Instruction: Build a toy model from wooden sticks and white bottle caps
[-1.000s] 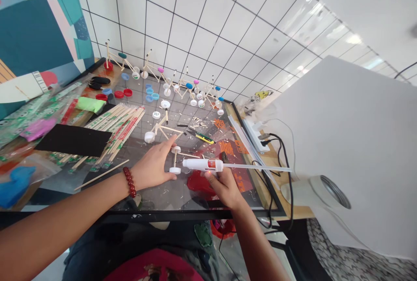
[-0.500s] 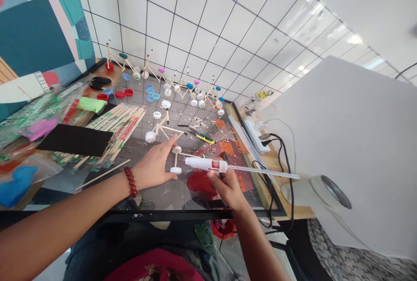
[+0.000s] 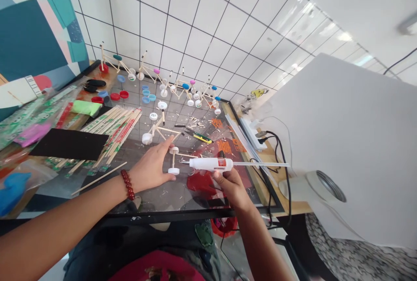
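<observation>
My left hand [image 3: 150, 166] rests on the glass-topped table, thumb and fingers apart around a pair of white bottle-cap wheels [image 3: 173, 171] joined by a short stick. The fingertips are at or very near the caps; whether they press on them is hard to tell. In my right hand [image 3: 230, 185] is a white glue gun [image 3: 211, 164], its nozzle pointing left, just right of the axle stick. A clear glue stick [image 3: 260, 164] juts from its rear. Behind my left fingers stands a stick frame [image 3: 167, 130] with a white cap [image 3: 147, 138] at its left end.
Wrapped chopsticks [image 3: 114, 135] and a black sheet [image 3: 70, 143] lie left. Several stick-and-cap models [image 3: 185, 86] line the back, near loose blue caps [image 3: 146, 98]. A yellow-green cutter [image 3: 199, 137] lies mid-table. A power strip [image 3: 252, 133], cables and a lamp [image 3: 312, 187] are right.
The glue gun has tilted to nearly level and its nozzle has come off the axle slightly to the right, with a thin strand near the tip. The whole view has shifted a little.
</observation>
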